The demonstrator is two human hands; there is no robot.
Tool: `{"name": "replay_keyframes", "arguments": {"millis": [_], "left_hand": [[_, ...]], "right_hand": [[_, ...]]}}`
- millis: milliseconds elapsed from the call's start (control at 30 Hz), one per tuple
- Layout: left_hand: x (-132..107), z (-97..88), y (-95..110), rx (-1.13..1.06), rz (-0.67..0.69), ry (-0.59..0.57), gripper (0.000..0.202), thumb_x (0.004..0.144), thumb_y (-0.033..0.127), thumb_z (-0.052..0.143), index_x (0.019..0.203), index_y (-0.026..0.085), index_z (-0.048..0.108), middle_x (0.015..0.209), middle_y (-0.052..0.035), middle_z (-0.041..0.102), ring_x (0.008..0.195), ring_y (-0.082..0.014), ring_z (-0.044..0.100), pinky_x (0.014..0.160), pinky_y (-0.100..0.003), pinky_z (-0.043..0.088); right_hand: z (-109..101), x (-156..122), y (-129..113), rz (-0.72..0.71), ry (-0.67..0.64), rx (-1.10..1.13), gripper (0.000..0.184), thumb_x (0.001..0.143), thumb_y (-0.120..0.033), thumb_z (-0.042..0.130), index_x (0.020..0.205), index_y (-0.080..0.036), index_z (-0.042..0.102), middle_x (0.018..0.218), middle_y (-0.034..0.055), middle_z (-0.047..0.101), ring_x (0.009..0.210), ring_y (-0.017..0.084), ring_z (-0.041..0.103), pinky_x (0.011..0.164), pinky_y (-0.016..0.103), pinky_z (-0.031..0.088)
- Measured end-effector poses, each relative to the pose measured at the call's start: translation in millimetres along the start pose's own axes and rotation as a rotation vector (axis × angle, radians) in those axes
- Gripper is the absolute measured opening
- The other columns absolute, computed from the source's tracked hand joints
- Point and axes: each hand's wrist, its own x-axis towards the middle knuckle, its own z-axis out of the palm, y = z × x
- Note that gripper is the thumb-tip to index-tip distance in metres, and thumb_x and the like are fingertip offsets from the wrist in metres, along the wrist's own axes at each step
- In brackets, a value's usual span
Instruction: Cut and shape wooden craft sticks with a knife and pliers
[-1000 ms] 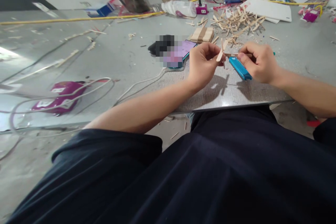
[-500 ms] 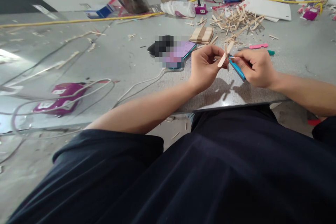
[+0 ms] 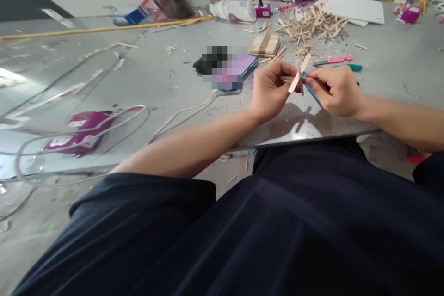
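My left hand is closed around a small piece built of crossed wooden craft sticks, its flat ends sticking out past the fingertips. Thumb and fingers of my right hand are pinched together right at the right side of these sticks. What lies between them is too small to make out. Below and between my hands a slim blue object shows, partly covered by the right hand. Just beyond that hand lie a pink-handled craft knife and a green-handled tool.
Farther back are a heap of loose craft sticks and a banded stack of sticks. A phone with a white cable lies left of my hands. A purple power strip sits at the left, and a plastic bottle at the back.
The crossed sticks have turned slightly in my left hand. My right fingertips have shifted a little, and less of the blue object beneath shows. Both arms stay about where they were.
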Motion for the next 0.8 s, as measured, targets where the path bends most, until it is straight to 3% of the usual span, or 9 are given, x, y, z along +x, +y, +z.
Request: {"name": "replay_keyframes", "arguments": {"millis": [133, 200, 300, 467, 667, 800], "left_hand": [[2, -7.2, -11, 0.119, 0.051, -0.022, 0.051, 0.100, 0.073, 0.089, 0.099, 0.024, 0.077, 0.080, 0.0001, 0.076, 0.067, -0.0128, 0.075, 0.063, -0.027, 0.065], [2, -10.9, -14, 0.211, 0.101, -0.022, 0.041, 0.103, 0.063, 0.089, 0.102, 0.023, 0.078, 0.084, -0.0004, 0.077, 0.071, -0.0128, 0.075, 0.064, -0.026, 0.062], [2, -14.6, -11, 0.348, 0.184, -0.012, 0.026, 0.106, 0.048, 0.085, 0.105, 0.023, 0.079, 0.093, -0.0021, 0.081, 0.082, -0.0145, 0.078, 0.074, -0.028, 0.064], [1, -14.0, -2, 0.395, 0.313, 0.015, 0.014, 0.106, 0.037, 0.085, 0.105, 0.024, 0.080, 0.102, -0.0038, 0.085, 0.098, -0.0189, 0.083, 0.093, -0.035, 0.068], [1, -6.2, -5, 0.152, 0.249, 0.004, 0.019, 0.109, 0.036, 0.084, 0.098, 0.023, 0.078, 0.084, 0.0007, 0.083, 0.072, -0.0121, 0.081, 0.065, -0.023, 0.063], [-1, -0.8, -4, 0.022, 0.199, -0.005, 0.037, 0.112, 0.057, 0.081, 0.102, 0.022, 0.074, 0.087, -0.0015, 0.085, 0.072, -0.0140, 0.085, 0.060, -0.023, 0.065]], "right_hand": [[1, 2, 11, -0.010, 0.047, 0.045, 0.040, 0.120, -0.059, 0.061, 0.110, -0.025, 0.080, 0.081, 0.0032, 0.073, 0.069, 0.020, 0.064, 0.074, 0.040, 0.057], [0, 4, 17, -0.012, 0.080, 0.086, 0.036, 0.116, -0.061, 0.068, 0.127, -0.027, 0.077, 0.095, 0.0047, 0.080, 0.077, 0.022, 0.071, 0.077, 0.040, 0.061], [-4, 6, 22, -0.024, 0.092, 0.139, 0.046, 0.115, -0.065, 0.069, 0.147, -0.032, 0.068, 0.112, 0.0060, 0.085, 0.092, 0.024, 0.078, 0.080, 0.041, 0.065], [-4, 7, 22, -0.225, 0.095, 0.137, 0.035, 0.119, -0.061, 0.062, 0.129, -0.030, 0.075, 0.119, 0.0072, 0.086, 0.107, 0.029, 0.083, 0.097, 0.050, 0.070], [6, 8, 25, -0.287, 0.160, 0.204, 0.021, 0.119, -0.047, 0.069, 0.125, -0.030, 0.081, 0.108, 0.0044, 0.090, 0.094, 0.022, 0.085, 0.080, 0.038, 0.069], [7, 9, 28, -0.257, 0.181, 0.270, 0.021, 0.118, -0.044, 0.072, 0.120, -0.026, 0.082, 0.102, 0.0029, 0.089, 0.087, 0.019, 0.084, 0.072, 0.033, 0.067]]}}
